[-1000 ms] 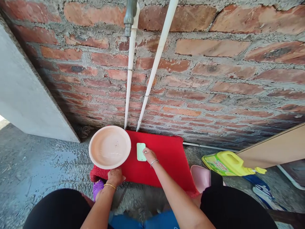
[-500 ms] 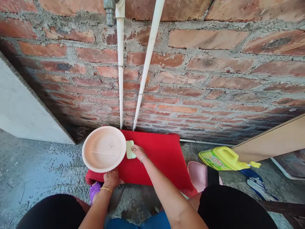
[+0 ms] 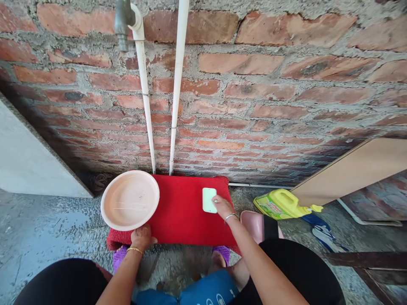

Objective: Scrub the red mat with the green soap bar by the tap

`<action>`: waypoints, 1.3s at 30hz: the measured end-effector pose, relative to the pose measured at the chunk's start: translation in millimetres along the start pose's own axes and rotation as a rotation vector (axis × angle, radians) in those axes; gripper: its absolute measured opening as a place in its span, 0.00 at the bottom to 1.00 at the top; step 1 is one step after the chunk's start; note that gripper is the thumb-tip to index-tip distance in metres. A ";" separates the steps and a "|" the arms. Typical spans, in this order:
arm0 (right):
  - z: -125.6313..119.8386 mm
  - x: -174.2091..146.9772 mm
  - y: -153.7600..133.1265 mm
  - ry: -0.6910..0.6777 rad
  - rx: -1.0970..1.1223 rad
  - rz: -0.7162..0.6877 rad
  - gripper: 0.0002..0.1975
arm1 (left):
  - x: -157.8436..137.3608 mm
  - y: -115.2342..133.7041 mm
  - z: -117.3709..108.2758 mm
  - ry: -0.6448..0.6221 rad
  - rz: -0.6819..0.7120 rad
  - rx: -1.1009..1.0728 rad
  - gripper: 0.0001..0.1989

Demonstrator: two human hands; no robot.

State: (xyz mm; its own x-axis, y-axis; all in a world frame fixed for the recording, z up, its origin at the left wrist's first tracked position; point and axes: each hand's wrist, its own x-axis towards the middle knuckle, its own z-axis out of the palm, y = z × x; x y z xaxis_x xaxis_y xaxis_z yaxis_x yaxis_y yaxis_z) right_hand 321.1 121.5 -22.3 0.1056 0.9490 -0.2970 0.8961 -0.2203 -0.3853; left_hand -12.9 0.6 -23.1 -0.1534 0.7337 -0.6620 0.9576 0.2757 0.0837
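Note:
A red towel-like cloth (image 3: 181,220) covers a low bench against the wall. On its left end stands a round pale pink basin (image 3: 132,203), with faint lines and small dark specks inside. My left hand (image 3: 142,237) lies at the cloth's near edge, against the basin's near rim; its thumb stretches out to the right, and the rim hides the fingertips. Towards the right end of the cloth, my right hand (image 3: 223,206) pinches the right edge of a small pale green rectangular tray (image 3: 209,200). Whether the tray touches the cloth I cannot tell.
A yellow jug (image 3: 280,204) lies on the wet concrete floor at the right, with a pink plastic container (image 3: 252,224) nearer me. White pipes (image 3: 177,84) and a grey tap (image 3: 122,25) run along the brick wall. A board (image 3: 349,169) leans right, a pale slab (image 3: 34,156) left.
My right hand has carried the pale green tray rightward, from beside the basin to near the cloth's right end. My left hand stays by the basin. The view has shifted a little.

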 end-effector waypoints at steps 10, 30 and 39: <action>66.2 -31.2 -71.8 -0.304 0.138 -0.239 0.10 | -4.4 5.3 -6.4 -0.031 -0.014 0.012 0.26; 17.0 -58.4 5.8 0.019 -0.240 0.199 0.18 | 2.6 1.8 2.1 -0.036 0.040 0.054 0.19; 40.9 -61.3 -8.2 0.059 -0.127 -0.010 0.16 | 11.0 39.4 10.9 0.076 0.148 0.090 0.22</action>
State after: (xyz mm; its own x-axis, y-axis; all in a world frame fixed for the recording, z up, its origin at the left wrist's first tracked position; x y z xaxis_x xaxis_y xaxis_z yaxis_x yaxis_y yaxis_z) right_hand 289.6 55.9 -36.7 0.1187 0.9634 -0.2401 0.9441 -0.1845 -0.2733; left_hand 25.8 12.7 -35.2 -0.0242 0.8079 -0.5889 0.9886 0.1070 0.1063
